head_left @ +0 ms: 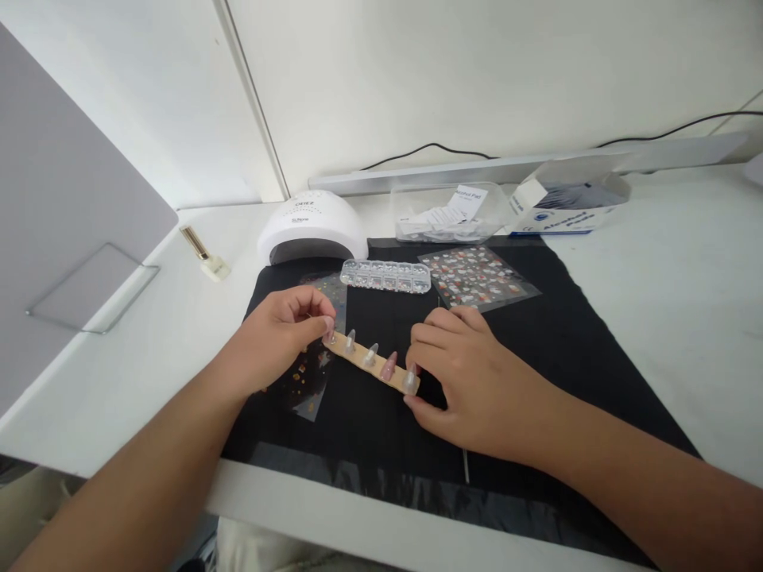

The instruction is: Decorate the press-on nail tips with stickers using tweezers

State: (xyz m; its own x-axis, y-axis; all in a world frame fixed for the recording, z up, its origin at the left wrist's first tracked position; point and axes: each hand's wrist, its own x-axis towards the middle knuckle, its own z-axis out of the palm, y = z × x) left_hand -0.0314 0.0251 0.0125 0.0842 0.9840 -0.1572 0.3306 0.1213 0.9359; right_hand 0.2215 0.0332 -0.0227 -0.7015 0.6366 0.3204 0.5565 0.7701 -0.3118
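Note:
A flat wooden stick (360,359) slants across the black mat, with several false nails standing along it. Two of those between my hands are clear, and near the right end is a glittery pink false nail (389,366). My left hand (280,338) pinches a pinkish false nail (330,332) at the stick's left end, its fingertips partly covering it. My right hand (470,377) grips the right end between thumb and fingers, beside a clear false nail (410,379). Under my left hand lies a transparent sticker sheet (310,401). A thin rod (466,467) shows partly beneath my right hand.
Behind stand a white nail lamp (313,226), a divided rhinestone case (386,276), a patterned sticker sheet (480,274), a clear tub (447,218) and an alcohol pad box (566,210). A gold-capped polish bottle (206,256) lies left, near a wire frame (95,290).

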